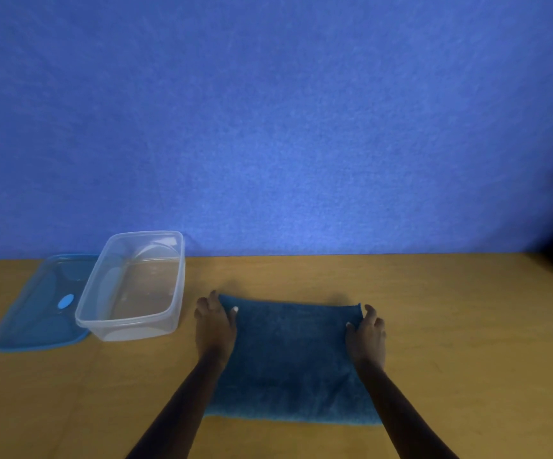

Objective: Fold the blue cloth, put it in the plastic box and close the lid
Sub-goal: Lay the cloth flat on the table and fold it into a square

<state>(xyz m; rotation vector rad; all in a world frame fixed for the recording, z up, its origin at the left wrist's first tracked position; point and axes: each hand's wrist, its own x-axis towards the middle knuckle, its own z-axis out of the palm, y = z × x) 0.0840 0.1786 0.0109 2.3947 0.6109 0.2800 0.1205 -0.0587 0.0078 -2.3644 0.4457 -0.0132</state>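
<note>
1. My left hand [215, 321] has its fingers [212, 301] curled over the far left corner of the flat, dark blue terry cloth [290, 359], thumb lying on top, so that corner is pinched between thumb and fingers.
2. My right hand [366, 331] does the same at the far right corner, thumb on the upper face and fingers [373, 314] wrapped round the edge. Both hands are grasping the cloth, not released.
3. I hold the two far corners because, as I judge it, the first fold wants that far edge drawn toward me and laid on the near edge; taking both corners at once keeps the edge straight.
4. The cloth lies spread on the tan wooden table [450, 342], right in front of me, with its near edge close to my body (it looks unfolded, a single layer, though I cannot be sure).
5. To the left, apart from the cloth, stands the clear rectangular plastic box [86, 309], open and empty, within reach for the folded cloth.
6. Its translucent blue lid [33, 323] lies flat on the table just beside the box on the far left, partly tucked behind it, out of the way until closing.
7. Behind everything rises a blue fabric backdrop [268, 111].
</note>
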